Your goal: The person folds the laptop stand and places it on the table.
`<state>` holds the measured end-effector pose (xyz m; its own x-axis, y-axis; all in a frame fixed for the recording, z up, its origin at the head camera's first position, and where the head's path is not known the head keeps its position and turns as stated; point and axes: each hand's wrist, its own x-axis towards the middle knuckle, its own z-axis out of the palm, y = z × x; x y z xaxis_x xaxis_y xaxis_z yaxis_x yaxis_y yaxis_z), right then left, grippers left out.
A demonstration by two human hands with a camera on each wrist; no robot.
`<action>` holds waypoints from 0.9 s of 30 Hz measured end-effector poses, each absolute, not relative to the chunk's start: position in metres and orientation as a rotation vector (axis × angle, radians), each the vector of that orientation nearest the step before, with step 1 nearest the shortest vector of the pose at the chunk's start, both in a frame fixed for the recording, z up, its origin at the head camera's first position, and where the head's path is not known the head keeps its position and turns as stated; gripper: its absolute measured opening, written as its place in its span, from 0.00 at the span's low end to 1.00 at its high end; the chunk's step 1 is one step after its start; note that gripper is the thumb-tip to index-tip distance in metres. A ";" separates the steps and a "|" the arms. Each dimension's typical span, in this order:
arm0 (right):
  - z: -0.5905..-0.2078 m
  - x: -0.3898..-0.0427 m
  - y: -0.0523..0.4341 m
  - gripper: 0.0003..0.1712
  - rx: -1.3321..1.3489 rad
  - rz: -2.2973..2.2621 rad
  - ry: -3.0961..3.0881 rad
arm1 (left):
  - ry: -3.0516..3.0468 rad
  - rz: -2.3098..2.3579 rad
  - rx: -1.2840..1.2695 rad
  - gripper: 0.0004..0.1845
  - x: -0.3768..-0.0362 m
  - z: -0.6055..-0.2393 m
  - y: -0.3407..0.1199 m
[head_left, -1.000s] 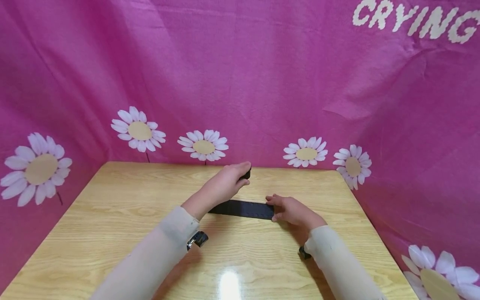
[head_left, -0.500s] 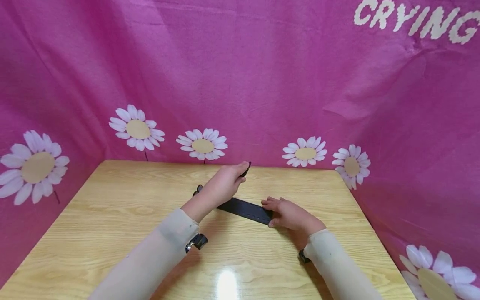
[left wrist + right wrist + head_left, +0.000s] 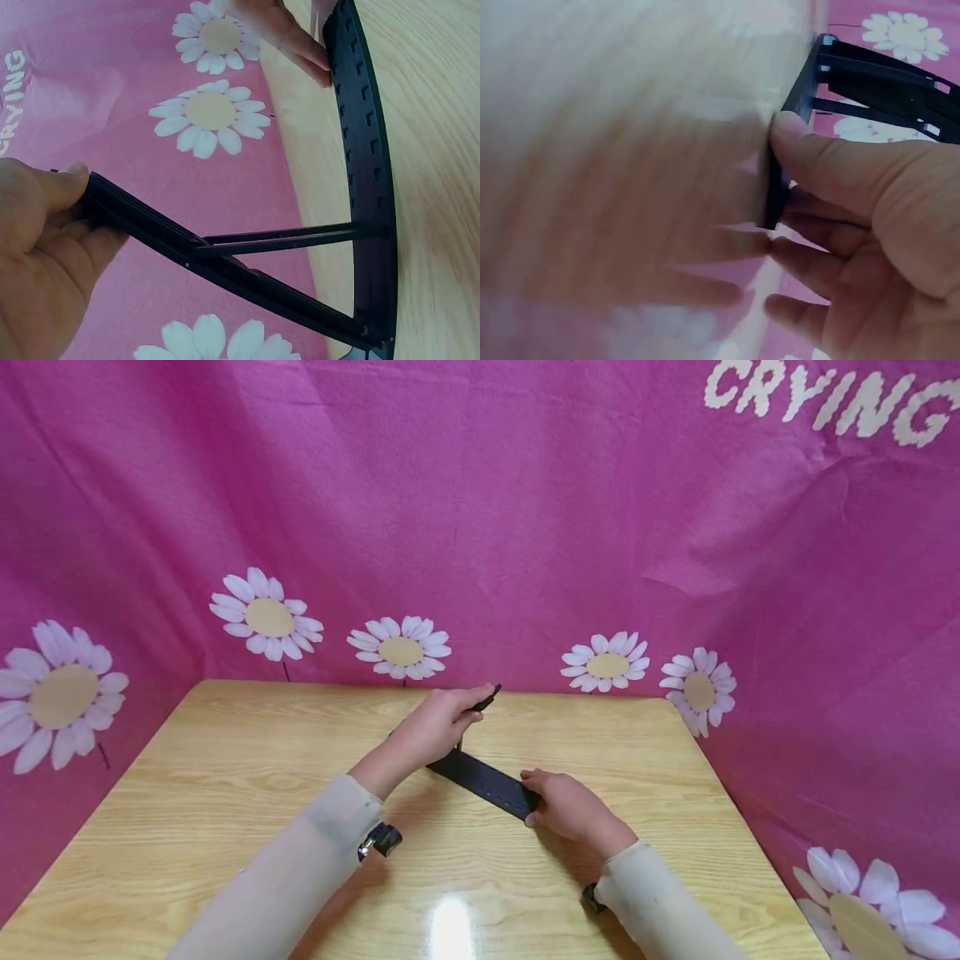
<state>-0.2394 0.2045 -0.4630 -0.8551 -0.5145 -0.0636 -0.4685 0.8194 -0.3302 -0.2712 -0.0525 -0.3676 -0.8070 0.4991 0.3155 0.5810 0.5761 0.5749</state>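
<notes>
A black folding stand point(image 3: 480, 781) is held between both hands over the wooden table. Its slotted base point(image 3: 366, 142) and hinged upper panel point(image 3: 225, 262) spread apart in a V, and a thin strut point(image 3: 289, 238) spans the two in the left wrist view. My left hand point(image 3: 431, 727) grips the free end of the raised panel, thumb along it. My right hand point(image 3: 570, 806) pinches the far end of the base, with the thumb on one face in the right wrist view. In the head view, the left hand and forearm hide the hinge end.
The light wooden table point(image 3: 225, 827) reaches back to a pink cloth point(image 3: 480, 527) printed with daisies, which also hangs at both sides. Small black wrist cameras sit under the left sleeve point(image 3: 300, 852) and the right sleeve point(image 3: 660, 902).
The base has swung from nearly level to slanting, its right end coming nearer to me with my right hand. My left hand has shifted slightly left, still gripping the stand's raised panel.
</notes>
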 end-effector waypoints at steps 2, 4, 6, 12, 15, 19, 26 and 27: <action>-0.461 -0.242 0.204 0.33 -0.775 -0.450 2.844 | -2.671 -1.067 -0.886 0.27 -0.270 -0.368 -0.052; -0.459 -0.246 0.205 0.34 -0.765 -0.446 2.826 | -2.660 -1.081 -0.839 0.26 -0.268 -0.368 -0.051; -0.458 -0.249 0.207 0.35 -0.773 -0.455 2.810 | -2.651 -1.105 -0.795 0.25 -0.266 -0.368 -0.048; -0.465 -0.240 0.204 0.36 -0.740 -0.560 2.809 | -2.613 -1.166 -0.745 0.25 -0.264 -0.376 -0.048; -0.468 -0.230 0.197 0.35 -0.697 -0.595 2.848 | -2.605 -1.162 -0.763 0.26 -0.267 -0.379 -0.051; -0.470 -0.231 0.204 0.34 -0.764 -0.643 2.796 | -2.610 -1.190 -0.767 0.25 -0.270 -0.379 -0.054; -0.474 -0.268 0.233 0.35 -1.069 -0.666 2.532 | -2.578 -1.150 -0.787 0.25 -0.271 -0.381 -0.053; -0.474 -0.272 0.235 0.35 -1.101 -0.664 2.513 | -2.571 -1.140 -0.789 0.25 -0.271 -0.382 -0.054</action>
